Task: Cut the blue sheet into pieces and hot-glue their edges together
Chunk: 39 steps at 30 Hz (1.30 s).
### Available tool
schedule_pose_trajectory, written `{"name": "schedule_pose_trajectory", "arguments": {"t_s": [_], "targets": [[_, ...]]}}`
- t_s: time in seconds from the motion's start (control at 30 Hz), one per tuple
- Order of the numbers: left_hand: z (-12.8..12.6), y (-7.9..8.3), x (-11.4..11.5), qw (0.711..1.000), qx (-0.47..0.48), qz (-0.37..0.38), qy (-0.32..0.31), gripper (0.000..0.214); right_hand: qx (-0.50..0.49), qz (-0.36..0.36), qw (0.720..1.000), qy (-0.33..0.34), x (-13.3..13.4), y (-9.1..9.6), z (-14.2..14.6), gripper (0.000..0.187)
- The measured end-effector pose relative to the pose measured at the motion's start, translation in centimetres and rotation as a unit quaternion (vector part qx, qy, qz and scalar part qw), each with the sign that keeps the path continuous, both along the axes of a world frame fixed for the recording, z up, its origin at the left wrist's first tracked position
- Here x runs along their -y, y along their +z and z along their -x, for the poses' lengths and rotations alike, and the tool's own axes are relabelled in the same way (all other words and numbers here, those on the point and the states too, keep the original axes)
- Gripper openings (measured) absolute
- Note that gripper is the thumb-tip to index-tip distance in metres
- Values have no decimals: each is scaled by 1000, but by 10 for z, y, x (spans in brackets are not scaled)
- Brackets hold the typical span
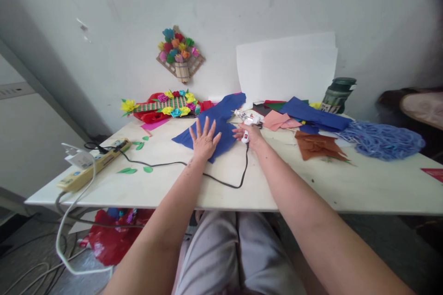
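My left hand [205, 139] lies flat with fingers spread on a blue sheet of felt [221, 117] in the middle of the white table [284, 184]. My right hand [249, 134] is closed round the handle of a white glue gun [248, 121], whose nozzle points left over the blue sheet's edge. The gun's black cord [221, 180] loops across the table toward a yellow power strip [93, 166] at the left edge.
Pink, blue and brown felt pieces [316, 144] and a blue netted bundle [384, 139] lie at the right. Paper flowers [166, 105] sit at the back, green leaf cut-outs [138, 156] on the left, a dark green jar [337, 94] and white sheets [287, 67] against the wall.
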<state>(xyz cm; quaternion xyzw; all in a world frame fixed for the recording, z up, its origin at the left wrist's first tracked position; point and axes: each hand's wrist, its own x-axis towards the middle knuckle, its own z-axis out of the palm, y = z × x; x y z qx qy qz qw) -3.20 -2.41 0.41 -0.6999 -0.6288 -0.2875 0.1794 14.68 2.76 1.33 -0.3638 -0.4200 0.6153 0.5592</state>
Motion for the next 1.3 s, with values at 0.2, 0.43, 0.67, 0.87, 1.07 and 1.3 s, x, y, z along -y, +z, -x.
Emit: {"name": "schedule_pose_trajectory", "arguments": {"t_s": [0.2,0.43,0.67,0.87,1.07,1.3], "targets": [[-4,3,7,973,-133,-6,-189,45,-4,-7,1000,-6,-2,-1,-2,12],[-3,-3,4,969,-145,27,-197,47,8,4,1000,-9,-2,-1,-2,13],[-4,-6,3,969,-134,41,-201,59,9,3,1000,-7,-1,-2,-2,11],[-4,-10,2,967,-143,42,-205,58,12,2,1000,-6,0,-2,-1,15],[4,0,6,989,-86,17,-117,50,-3,4,1000,-11,2,1,-2,9],[18,5,14,985,-116,52,-114,46,-5,5,1000,-8,1,0,-3,8]]}}
